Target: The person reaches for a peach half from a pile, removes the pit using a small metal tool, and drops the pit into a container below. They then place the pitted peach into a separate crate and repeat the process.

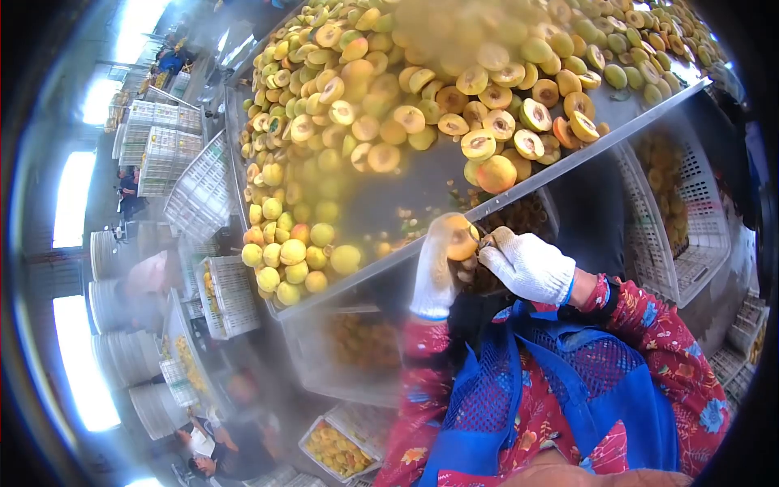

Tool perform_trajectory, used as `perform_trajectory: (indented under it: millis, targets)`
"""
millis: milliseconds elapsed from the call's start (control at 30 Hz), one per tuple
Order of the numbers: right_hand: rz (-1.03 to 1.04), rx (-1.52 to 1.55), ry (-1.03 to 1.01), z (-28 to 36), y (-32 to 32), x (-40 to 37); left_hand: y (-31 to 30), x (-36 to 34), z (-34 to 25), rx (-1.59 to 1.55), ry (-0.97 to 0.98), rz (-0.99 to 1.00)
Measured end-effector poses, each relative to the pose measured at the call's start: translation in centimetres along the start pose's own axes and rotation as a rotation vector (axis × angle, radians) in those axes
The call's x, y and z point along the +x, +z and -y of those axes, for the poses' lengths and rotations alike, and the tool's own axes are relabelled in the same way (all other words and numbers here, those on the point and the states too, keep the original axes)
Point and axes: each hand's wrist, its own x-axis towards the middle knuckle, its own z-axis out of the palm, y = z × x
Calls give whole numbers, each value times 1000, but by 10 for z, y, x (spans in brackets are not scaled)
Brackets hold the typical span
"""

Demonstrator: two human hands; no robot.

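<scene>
My left hand (434,268), in a white glove, is closed around a yellow peach (462,242) just off the table's front edge. My right hand (533,265), also gloved, is beside it with fingers curled together at the fruit's right side. A small dark thing shows at those fingertips, too small to name. Beyond my hands the metal table (406,195) bears a large pile of halved peaches (479,144), many with the brown pit hollow showing. Whole-looking yellow peaches (292,253) lie at the table's left corner.
The table's raised metal rim (600,148) runs in front of me. Below it stand a white crate (677,219) on the right and a pale bin (349,353) on the left, both holding fruit pieces. Stacked crates (166,146) and other people are at far left.
</scene>
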Motion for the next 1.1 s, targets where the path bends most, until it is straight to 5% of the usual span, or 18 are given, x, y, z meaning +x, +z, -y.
perform_trajectory:
  millis: [167, 267, 367, 467, 600, 733, 900, 1000, 1033, 1100]
  targets:
    - [46, -40, 84, 4, 13, -11, 9, -9, 24, 314, 334, 5]
    - [110, -62, -40, 8, 10, -14, 7, -16, 31, 669, 629, -56]
    - [135, 139, 72, -17, 36, -14, 3, -16, 45, 948, 860, -170]
    - [462, 821, 674, 27, -2, -9, 8, -18, 56, 761, 720, -268]
    - [545, 1223, 747, 1, 2, -14, 10, -18, 60, 778, 696, -222]
    - [942, 2102, 804, -33, 14, -16, 10, -17, 60, 712, 725, -70]
    - [871, 2389, 725, -37, 27, -26, 22, -7, 65, 477, 728, -14]
    - [847, 2529, 576, -27, 14, -21, -15, -18, 47, -49, 224, -25]
    - [916, 2485, 499, -38, 17, -20, -22, -29, 39, 12, 238, -140]
    - [826, 2116, 698, -52, 11, -17, -28, -63, 18, 442, 315, -463]
